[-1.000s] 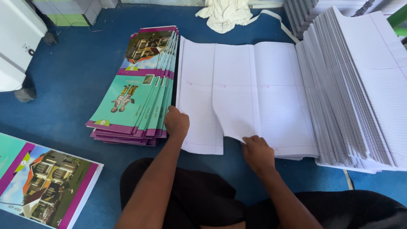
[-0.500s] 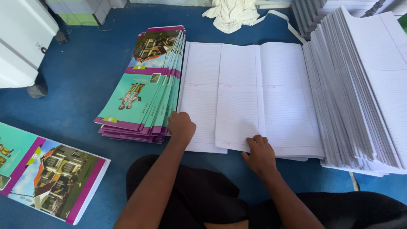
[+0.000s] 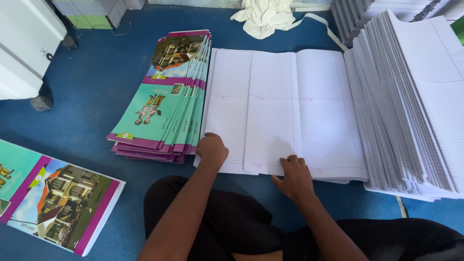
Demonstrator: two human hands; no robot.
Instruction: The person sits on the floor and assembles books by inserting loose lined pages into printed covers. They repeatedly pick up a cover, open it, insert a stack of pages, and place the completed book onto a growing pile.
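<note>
Wide white ruled sheets lie spread on the blue floor in front of me. My left hand rests as a loose fist on their near left corner, beside a fanned stack of colourful printed covers. My right hand lies flat with its fingertips on the near edge of the middle sheet, holding nothing. A tall fanned pile of ruled sheets leans just right of the spread sheets.
Another stack of printed covers lies at the lower left. A white machine stands at the upper left and a crumpled white cloth lies at the top. My dark trousered legs fill the bottom.
The middle sheet's lifted near edge has been laid flat. My right hand has slid slightly along the near edge; my left hand has stayed at the corner.
</note>
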